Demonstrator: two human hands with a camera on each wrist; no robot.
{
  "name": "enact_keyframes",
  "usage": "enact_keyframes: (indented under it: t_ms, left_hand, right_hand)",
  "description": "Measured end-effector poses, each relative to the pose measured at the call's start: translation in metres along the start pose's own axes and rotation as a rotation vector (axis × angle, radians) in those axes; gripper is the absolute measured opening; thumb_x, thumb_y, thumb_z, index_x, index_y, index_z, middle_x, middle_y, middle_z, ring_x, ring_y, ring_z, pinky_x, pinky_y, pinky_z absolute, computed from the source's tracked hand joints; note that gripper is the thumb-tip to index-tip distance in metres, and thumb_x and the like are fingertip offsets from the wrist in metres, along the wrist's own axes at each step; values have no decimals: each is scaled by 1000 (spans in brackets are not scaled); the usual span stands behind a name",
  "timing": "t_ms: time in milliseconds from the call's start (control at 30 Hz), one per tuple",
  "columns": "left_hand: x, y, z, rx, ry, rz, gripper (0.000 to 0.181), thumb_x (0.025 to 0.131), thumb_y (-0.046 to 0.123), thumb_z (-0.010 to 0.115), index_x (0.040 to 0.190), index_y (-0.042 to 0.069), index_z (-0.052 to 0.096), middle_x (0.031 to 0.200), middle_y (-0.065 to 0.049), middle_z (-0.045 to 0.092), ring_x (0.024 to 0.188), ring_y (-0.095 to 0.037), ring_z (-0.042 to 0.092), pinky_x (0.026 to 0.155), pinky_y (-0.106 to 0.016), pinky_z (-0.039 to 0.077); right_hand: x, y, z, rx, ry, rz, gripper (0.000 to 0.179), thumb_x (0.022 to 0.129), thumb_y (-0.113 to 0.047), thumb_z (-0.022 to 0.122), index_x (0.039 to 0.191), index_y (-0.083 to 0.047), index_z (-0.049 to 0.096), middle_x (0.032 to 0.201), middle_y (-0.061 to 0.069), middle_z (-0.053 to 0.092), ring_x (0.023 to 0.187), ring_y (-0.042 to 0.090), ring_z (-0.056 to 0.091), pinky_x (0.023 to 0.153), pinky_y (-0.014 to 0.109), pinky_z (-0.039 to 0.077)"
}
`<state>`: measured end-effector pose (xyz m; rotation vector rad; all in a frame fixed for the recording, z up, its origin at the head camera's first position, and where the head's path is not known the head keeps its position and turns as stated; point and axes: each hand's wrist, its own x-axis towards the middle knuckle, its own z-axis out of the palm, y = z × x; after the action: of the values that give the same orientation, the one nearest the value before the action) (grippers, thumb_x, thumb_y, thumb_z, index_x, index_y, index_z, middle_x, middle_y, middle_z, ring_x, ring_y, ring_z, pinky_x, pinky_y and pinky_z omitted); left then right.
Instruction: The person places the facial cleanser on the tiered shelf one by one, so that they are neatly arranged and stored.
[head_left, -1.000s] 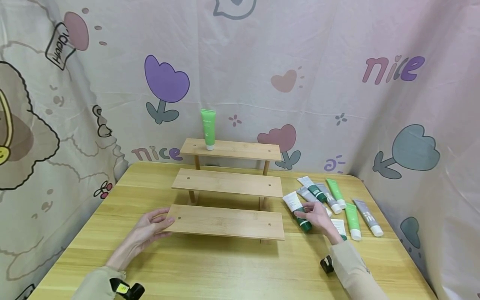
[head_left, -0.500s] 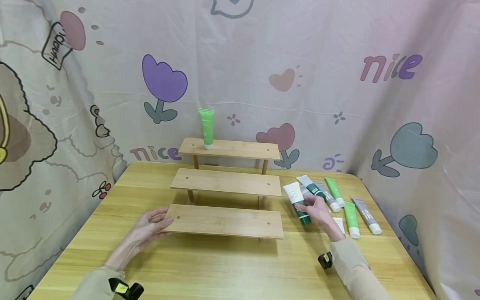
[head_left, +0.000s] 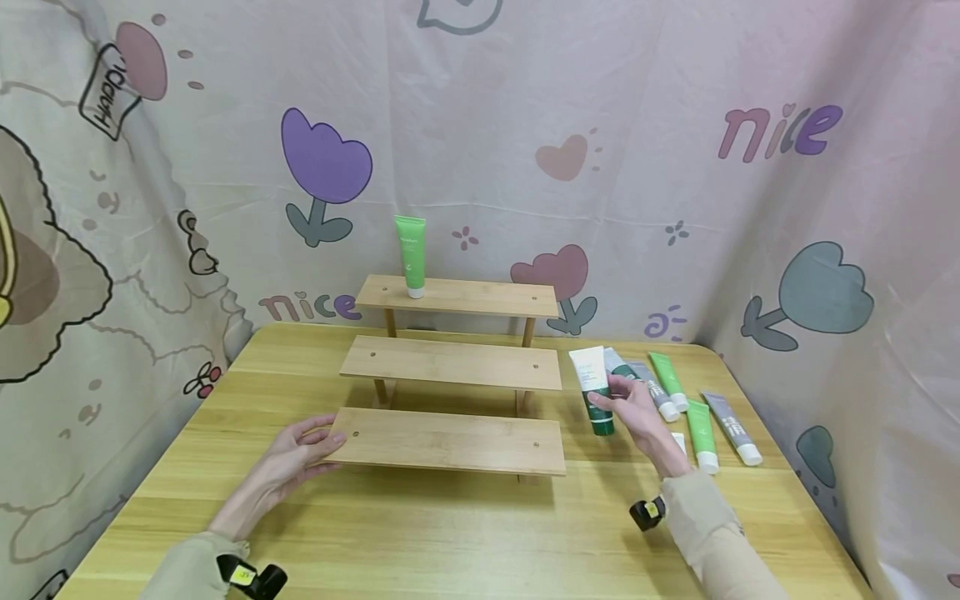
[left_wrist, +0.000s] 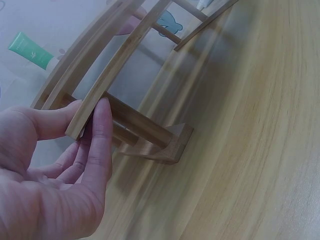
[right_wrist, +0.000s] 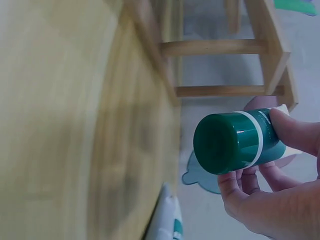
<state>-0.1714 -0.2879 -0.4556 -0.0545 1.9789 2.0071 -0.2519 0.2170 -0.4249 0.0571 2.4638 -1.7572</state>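
Observation:
A three-tier wooden shelf (head_left: 450, 440) stands in the middle of the table. My left hand (head_left: 298, 458) pinches the left end of its lowest board, thumb on top and fingers beneath, as the left wrist view shows. My right hand (head_left: 641, 421) grips a white and dark green squeeze tube (head_left: 592, 387) just right of the shelf. That tube is nearly upright, its green cap (right_wrist: 217, 144) down and raised off the table in the right wrist view. On the top board, toward the left, a light green tube (head_left: 412, 257) stands on its cap.
Several tubes lie on the table at the right: a light green tube (head_left: 702, 435), a grey tube (head_left: 733, 429), another green tube (head_left: 667, 379) farther back, and others partly behind my right hand. A printed curtain (head_left: 465, 125) hangs behind the table.
My right hand has lifted the white and dark green tube off the table and tipped it more upright. My left hand keeps its hold on the shelf, and the head view has shifted slightly.

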Motion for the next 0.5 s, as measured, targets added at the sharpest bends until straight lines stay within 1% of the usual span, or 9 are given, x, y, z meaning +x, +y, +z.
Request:
enact_keyframes:
  t_ms: [200,300,400,500]
  left_hand:
    - [-1,1,0,-1,2,4,75,102,14,59,155,-12,11,108,9,64,98,-4,65,89,-28,62]
    - [-1,1,1,-3,4,3,75,102,14,59,155,-12,12,108,9,64,98,-4,65,89,-28,62]
    - [-1,1,1,-6,8,1,76,102,14,60,155,-12,11,108,8,63,98,-5,65,89,-28,62]
    - [-1,1,2,-6,10,0,76,102,13,60,155,-12,11,109,8,62,98,-5,65,89,-28,62]
  right_hand:
    - [1,-13,-2,53,-13,-16,52,93,-8,69,137,11,49,109,1,64,95,5,57,91,18,46]
    - [2,-19,-4,93,-25,-36,53,92,-7,69,137,11,49,107,-2,64,96,5,59,92,20,49]
    - [2,-26,-6,145,-26,-36,52,91,-5,71,136,10,50,103,-7,64,95,6,60,92,20,53]
    - [3,-35,-8,159,-22,-26,54,90,-6,73,137,7,51,102,-10,63,97,5,60,92,19,52]
